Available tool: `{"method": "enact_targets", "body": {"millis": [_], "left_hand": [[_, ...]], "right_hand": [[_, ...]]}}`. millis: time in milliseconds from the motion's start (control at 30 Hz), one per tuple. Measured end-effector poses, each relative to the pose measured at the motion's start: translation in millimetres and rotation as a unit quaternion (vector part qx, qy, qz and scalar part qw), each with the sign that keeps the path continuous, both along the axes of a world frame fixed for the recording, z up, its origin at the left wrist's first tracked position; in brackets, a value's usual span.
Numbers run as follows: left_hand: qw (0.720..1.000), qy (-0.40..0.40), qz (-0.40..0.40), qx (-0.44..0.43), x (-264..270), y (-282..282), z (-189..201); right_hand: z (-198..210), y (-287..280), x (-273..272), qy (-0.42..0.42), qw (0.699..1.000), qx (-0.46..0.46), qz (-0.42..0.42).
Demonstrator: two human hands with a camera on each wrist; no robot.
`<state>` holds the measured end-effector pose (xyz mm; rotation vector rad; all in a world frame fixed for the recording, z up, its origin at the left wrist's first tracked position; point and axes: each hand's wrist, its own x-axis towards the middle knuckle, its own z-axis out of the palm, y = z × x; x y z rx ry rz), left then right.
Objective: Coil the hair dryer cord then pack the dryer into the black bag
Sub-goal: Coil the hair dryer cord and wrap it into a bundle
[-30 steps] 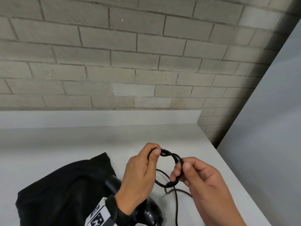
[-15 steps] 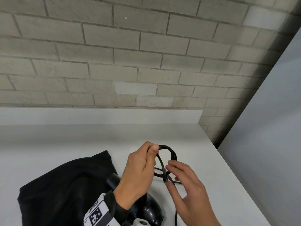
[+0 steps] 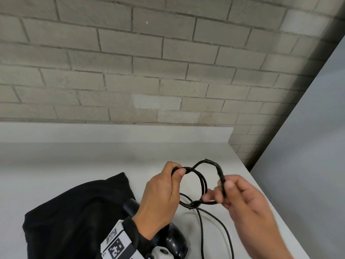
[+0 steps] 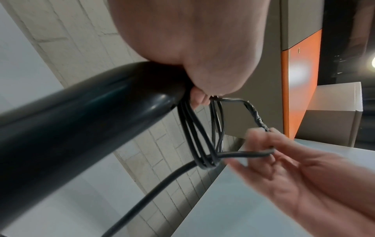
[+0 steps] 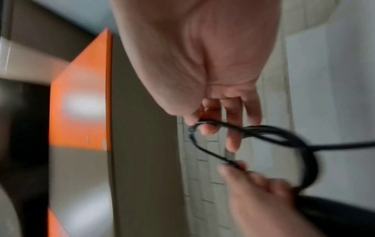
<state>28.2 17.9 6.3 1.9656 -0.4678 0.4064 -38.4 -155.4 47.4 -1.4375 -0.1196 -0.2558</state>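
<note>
1. We see our left hand [image 3: 160,195] raised above the white worktop [image 3: 78,165], thumb and forefinger curled tight on the top of the coiled cord [image 3: 202,184] of the hair dryer.
2. From the left wrist view, the same left hand [image 4: 194,48] also has the dryer's glossy black handle [image 4: 81,121] against its palm, with several loops of the cord [image 4: 198,141] hanging from the fingers just past the handle's end.
3. Our right hand [image 3: 240,200] sits just right of the coil, thumb and fingers pinching a thicker, wrapped stretch of the cord that arches up from the left hand; the fingers are blurred, so we cannot tell their exact lay.
4. In the right wrist view, the right hand [image 5: 202,64] pinches that loop between thumb and fingertips, and the other hand [image 5: 261,197] meets the coil below it.
5. A strand is wound once around the bottom of the coil, where the loops bunch together; from there a loose length of cord trails down onto the worktop towards us.
6. The hair dryer [image 3: 173,242] lies below the coil, its black body partly hidden under our left wrist.
7. The black bag [image 3: 74,217] lies flat on the worktop left of the coil, touching the dryer; the dryer is outside it.
8. A grey brick wall [image 3: 149,62] stands behind the worktop.
</note>
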Motion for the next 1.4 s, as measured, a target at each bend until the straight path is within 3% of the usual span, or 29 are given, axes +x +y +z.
{"method": "enact_targets", "body": {"millis": [133, 233, 333, 400, 500, 733, 900, 967, 1033, 1067, 1100, 1167, 1233, 1300, 1333, 1367, 1400], "left_hand": [[1.0, 0.001, -0.004, 0.019, 0, 0, 2], [1.0, 0.008, -0.011, 0.005, 2, -3, 3], [1.0, 0.011, -0.013, -0.005, 4, -6, 5], [1.0, 0.008, -0.01, 0.0, 5, -7, 5], [1.0, 0.004, -0.007, -0.002, 5, -7, 5], [1.0, 0.011, -0.015, -0.013, 5, -8, 7], [1.0, 0.015, -0.017, -0.017, 7, -9, 5], [0.999, 0.023, -0.02, -0.03, 7, -8, 4], [0.998, 0.029, -0.026, -0.045, 7, -8, 2], [0.998, 0.03, -0.028, -0.051, 7, -7, 1], [0.997, 0.032, -0.03, -0.058, 7, -7, 0], [0.997, 0.035, -0.035, -0.067, 7, -6, -1], [0.996, 0.036, -0.036, -0.068, 7, -4, -2], [0.997, 0.033, -0.033, -0.065, 8, -1, -2], [0.997, 0.031, -0.03, -0.061, 9, 1, -1], [0.998, 0.029, -0.026, -0.055, 9, 2, -1], [0.998, 0.028, -0.023, -0.048, 10, 3, 1]], "right_hand": [[32, -38, -9, 0.102, 0.973, 0.173, 0.11], [27, -55, -7, 0.04, 0.921, 0.294, 0.251], [-1, -51, -6, -0.016, 0.953, 0.19, 0.236], [-27, -39, -7, -0.038, 0.984, 0.07, 0.162], [-59, -17, -4, -0.084, 0.989, -0.053, 0.108], [-105, -9, 1, -0.104, 0.948, -0.273, 0.127], [-115, -11, 9, -0.269, 0.897, -0.35, -0.026], [-112, -12, 6, -0.286, 0.91, -0.294, -0.056], [-104, -17, 1, -0.237, 0.96, -0.136, -0.064], [-101, -24, -2, -0.206, 0.978, 0.013, -0.028], [-99, -32, -6, -0.185, 0.964, 0.176, 0.069], [-71, -70, -12, -0.123, 0.905, 0.361, 0.19], [-60, -107, -24, -0.002, 0.926, 0.364, 0.101], [-56, -143, -38, 0.021, 0.935, 0.35, 0.048], [-53, -159, -42, 0.022, 0.953, 0.301, 0.007], [-52, -173, -44, 0.035, 0.98, 0.185, -0.061], [-47, -185, -50, 0.113, 0.982, 0.058, -0.138]]}}
